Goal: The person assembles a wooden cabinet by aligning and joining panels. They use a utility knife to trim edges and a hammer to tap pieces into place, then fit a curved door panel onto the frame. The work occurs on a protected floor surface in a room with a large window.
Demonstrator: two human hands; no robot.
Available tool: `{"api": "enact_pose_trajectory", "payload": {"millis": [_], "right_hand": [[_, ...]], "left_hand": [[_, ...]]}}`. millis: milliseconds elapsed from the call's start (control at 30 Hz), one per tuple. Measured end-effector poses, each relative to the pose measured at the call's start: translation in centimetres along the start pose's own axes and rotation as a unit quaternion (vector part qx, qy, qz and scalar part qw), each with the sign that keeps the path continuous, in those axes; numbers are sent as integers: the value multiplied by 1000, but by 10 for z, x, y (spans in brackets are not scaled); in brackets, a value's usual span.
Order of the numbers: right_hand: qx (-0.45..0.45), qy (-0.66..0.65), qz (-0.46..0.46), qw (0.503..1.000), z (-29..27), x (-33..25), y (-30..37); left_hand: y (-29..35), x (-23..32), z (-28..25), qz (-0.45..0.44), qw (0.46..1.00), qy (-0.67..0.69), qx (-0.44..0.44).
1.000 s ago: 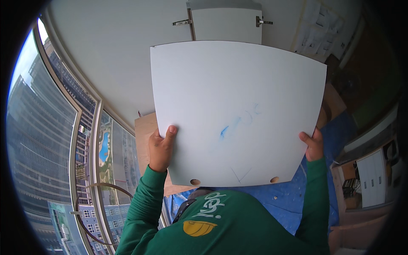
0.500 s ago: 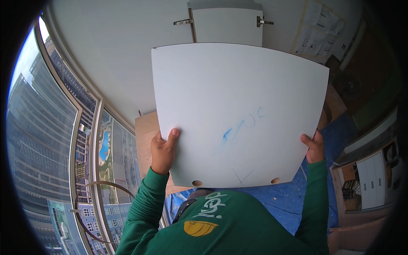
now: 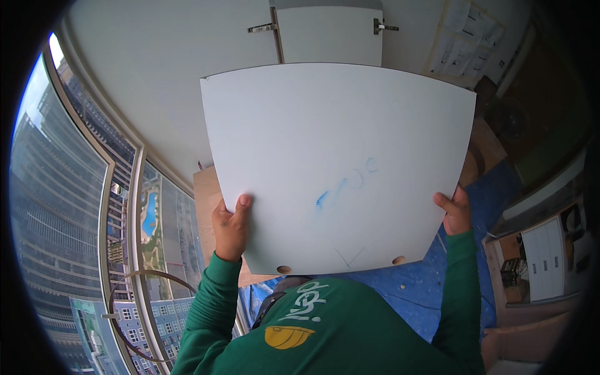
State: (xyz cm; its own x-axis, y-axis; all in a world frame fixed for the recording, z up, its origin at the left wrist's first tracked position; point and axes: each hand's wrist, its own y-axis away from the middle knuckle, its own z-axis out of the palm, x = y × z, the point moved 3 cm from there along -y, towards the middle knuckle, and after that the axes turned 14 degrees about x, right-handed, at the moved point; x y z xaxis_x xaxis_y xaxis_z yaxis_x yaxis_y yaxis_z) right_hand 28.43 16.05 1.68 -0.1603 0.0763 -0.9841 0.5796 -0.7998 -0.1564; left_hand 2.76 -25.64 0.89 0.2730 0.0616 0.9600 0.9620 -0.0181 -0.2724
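Observation:
A large white cabinet door panel [image 3: 337, 137] is held up in front of my body, its face toward me. Faint blue marker strokes and a pencilled V mark its surface, and two round hinge holes [image 3: 284, 270] sit along its near edge. My left hand [image 3: 231, 226] grips the left side low down, thumb on the face and fingers hidden behind. On the opposite side my right hand [image 3: 455, 210] clasps the panel edge the same way, its fingers mostly out of sight behind it.
Beyond the panel, a white cabinet door [image 3: 330, 36] with metal hinges [image 3: 262, 28] is by the wall. Tall windows [image 3: 62, 206] line the left. Brown board [image 3: 205, 190] and blue sheeting [image 3: 400, 294] cover the floor. A white drawer unit [image 3: 544, 262] stands at right.
The panel and both my hands have shifted slightly left. The panel's far end looks a little wider, and my grip is unchanged.

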Motion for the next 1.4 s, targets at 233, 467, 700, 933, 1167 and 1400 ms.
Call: {"api": "enact_pose_trajectory", "payload": {"millis": [233,467,700,933,1167,1400], "right_hand": [[-41,39,25,998,14,8,-8],[-23,-172,124,977,75,82,-4],[88,-252,235,935,144,185,-31],[110,-174,288,935,152,267,-70],[206,-221,243,922,124,297,-97],[215,-238,283,904,92,321,-113]], "left_hand": [[-1,-23,-12,-5,1000,24,19],[2,-129,-70,-5,995,-52,84],[10,-211,-115,3,991,-110,72],[23,-240,-104,0,976,-215,-32],[42,-260,-61,-40,984,-146,-89],[61,-264,-35,-49,985,-145,-84]]}}
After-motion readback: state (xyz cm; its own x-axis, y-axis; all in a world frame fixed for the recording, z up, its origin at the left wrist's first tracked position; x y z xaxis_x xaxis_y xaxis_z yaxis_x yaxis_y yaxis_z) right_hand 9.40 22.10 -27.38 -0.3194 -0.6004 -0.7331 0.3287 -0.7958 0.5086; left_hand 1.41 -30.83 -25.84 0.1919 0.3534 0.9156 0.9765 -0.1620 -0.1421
